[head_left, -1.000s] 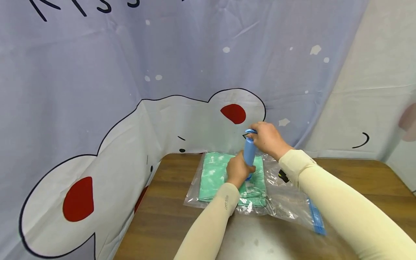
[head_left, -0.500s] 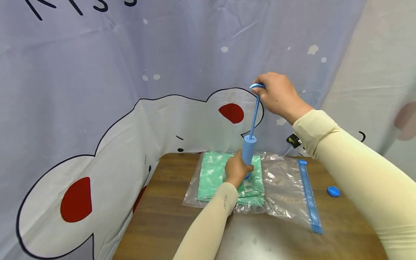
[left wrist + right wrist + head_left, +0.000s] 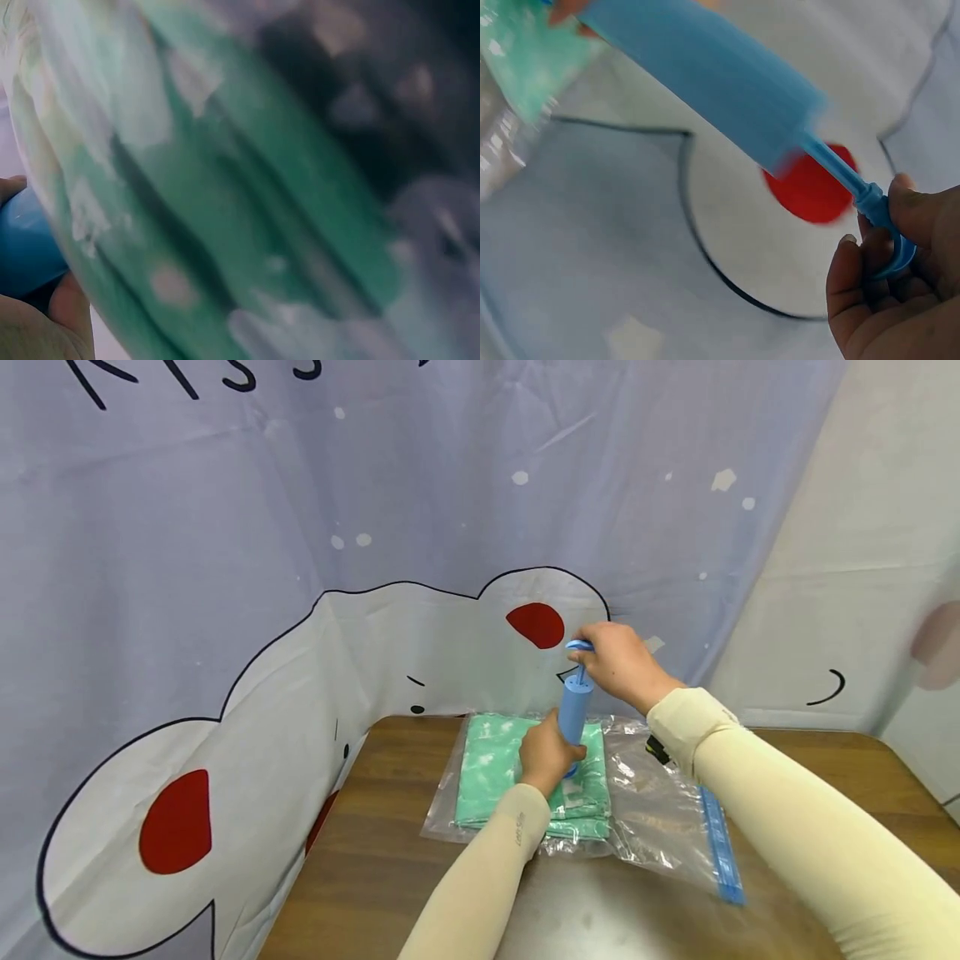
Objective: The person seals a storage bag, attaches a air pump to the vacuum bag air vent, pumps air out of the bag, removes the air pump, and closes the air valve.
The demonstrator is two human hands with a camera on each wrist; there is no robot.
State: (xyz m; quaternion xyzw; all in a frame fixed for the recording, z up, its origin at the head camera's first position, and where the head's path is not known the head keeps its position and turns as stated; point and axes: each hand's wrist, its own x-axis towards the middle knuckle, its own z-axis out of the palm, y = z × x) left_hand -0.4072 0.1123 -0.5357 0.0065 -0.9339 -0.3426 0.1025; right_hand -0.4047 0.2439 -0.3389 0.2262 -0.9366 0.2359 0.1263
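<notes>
A blue hand pump (image 3: 575, 708) stands nearly upright on a clear plastic storage bag (image 3: 660, 806). Folded green cloth (image 3: 487, 768) with white patches lies inside the bag's left part. My left hand (image 3: 548, 752) grips the pump's barrel low down, close over the cloth. With curled fingers my right hand (image 3: 618, 662) holds the pump's handle, a short length of rod showing above the barrel. In the right wrist view the fingers (image 3: 847, 289) hook through the ring-shaped handle (image 3: 892, 251). Green cloth folds (image 3: 225, 187) fill the left wrist view, the blue barrel (image 3: 30, 244) at its left edge.
A blue zip strip (image 3: 722, 852) runs along the bag's right end. The wooden table (image 3: 375, 877) reaches back to a printed curtain (image 3: 420, 643) hanging close behind. My right forearm (image 3: 787, 810) covers part of the table's right side.
My right hand pulled the pump's handle high up, then pushed it most of the way down again. My left hand stays on the barrel. The blue round cap at right is now hidden behind my right arm.
</notes>
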